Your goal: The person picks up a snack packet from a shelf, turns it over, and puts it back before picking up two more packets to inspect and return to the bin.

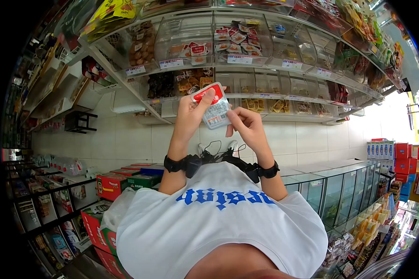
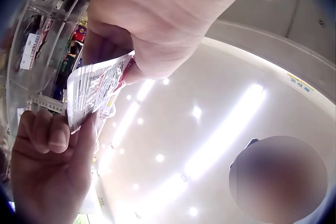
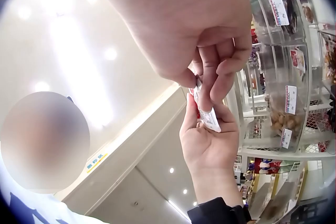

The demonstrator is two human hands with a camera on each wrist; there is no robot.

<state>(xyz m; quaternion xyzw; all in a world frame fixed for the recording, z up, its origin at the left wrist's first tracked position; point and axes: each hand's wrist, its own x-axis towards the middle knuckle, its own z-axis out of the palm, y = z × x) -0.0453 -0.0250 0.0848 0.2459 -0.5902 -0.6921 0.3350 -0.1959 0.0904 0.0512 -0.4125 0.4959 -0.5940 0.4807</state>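
A small snack packet (image 1: 215,111), red at the top and silver-white with fine print below, is held up in front of the chest. My left hand (image 1: 186,115) grips its left side, the thumb lying over the red part. At the packet's lower right edge my right hand (image 1: 247,126) pinches with thumb and forefinger. Up close in the left wrist view, the packet (image 2: 94,91) shows a crinkled, shiny printed face. Much of the packet (image 3: 210,120) is hidden behind fingers in the right wrist view.
Ahead stands a tiered shelf with clear bins, some holding red-and-white packets (image 1: 237,39), with price tags (image 1: 239,59) along the edges. A black stool (image 1: 80,122) is at the left. Red boxes (image 1: 111,186) are stacked beside me, and glass-fronted cases (image 1: 333,193) stand to the right.
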